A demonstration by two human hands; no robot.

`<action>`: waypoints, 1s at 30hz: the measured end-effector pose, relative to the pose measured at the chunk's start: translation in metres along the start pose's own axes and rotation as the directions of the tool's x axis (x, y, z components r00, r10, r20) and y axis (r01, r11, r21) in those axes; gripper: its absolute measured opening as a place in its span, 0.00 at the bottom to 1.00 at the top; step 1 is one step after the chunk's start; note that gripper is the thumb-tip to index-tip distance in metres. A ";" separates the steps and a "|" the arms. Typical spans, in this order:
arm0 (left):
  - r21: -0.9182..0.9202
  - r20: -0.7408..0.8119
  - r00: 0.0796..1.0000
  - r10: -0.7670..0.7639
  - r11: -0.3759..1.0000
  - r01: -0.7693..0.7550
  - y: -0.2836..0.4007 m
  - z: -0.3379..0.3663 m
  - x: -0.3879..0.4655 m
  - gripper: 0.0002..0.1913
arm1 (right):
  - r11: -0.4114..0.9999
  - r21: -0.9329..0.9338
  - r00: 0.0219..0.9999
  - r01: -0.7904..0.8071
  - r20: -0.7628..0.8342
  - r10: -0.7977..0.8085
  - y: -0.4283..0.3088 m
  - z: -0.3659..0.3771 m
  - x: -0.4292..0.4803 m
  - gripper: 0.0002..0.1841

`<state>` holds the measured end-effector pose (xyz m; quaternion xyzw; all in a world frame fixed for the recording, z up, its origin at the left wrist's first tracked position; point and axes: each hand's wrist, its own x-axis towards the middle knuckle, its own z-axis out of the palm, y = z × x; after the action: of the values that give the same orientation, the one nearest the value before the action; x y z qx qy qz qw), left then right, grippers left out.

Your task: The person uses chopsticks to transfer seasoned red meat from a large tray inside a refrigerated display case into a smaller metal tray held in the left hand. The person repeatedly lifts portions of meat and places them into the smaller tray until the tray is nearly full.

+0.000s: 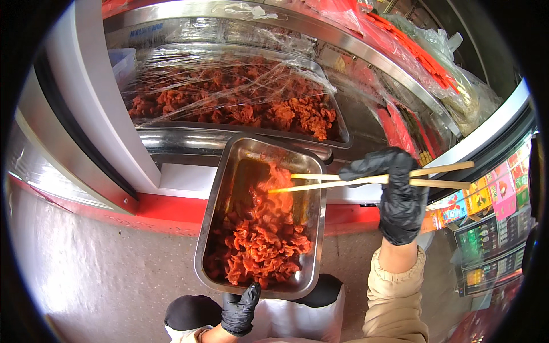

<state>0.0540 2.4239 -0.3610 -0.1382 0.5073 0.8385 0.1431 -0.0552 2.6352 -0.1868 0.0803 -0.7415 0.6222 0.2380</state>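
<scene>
My left hand [240, 311], in a black glove, grips the near rim of a steel tray [312, 274]. Red sauced meat pieces [263, 248] are heaped in the tray's near half, and reddish liquid shows at its far left. In my black-gloved right hand [396, 188] is a pair of long wooden chopsticks [343, 182], held from the right. Their tips are over the meat in the tray's middle, where some of it looks blurred; I cannot tell whether a piece is pinched. The tray's far edge overlaps the front of the cabinet.
Inside the open cabinet lies a larger metal tray [343, 139] of similar red meat, partly under cling film [206, 81]. A steel shelf edge [377, 43] crosses above, with red-wrapped packs [411, 55] on it. White door frames [98, 98] flank the opening. Drink displays [493, 244] stand at right.
</scene>
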 end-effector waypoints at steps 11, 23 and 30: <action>-0.034 0.009 0.997 0.070 0.997 -0.070 0.002 0.004 -0.002 0.19 | 0.964 -0.021 0.956 0.264 -0.128 -0.264 0.007 -0.028 -0.002 0.29; 0.175 -0.032 0.997 -0.073 0.981 0.078 -0.009 -0.009 -0.001 0.19 | 0.947 -0.314 0.914 -0.061 -0.399 -0.073 0.123 -0.056 0.040 0.15; 0.155 -0.101 0.994 -0.051 0.986 0.066 -0.011 -0.006 0.006 0.19 | 0.882 -0.435 0.968 0.184 -0.077 -0.239 0.138 -0.048 0.030 0.12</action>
<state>0.0525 2.4240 -0.3746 -0.1817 0.5741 0.7835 0.1536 -0.1267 2.7158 -0.2894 0.0672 -0.8288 0.4201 0.3633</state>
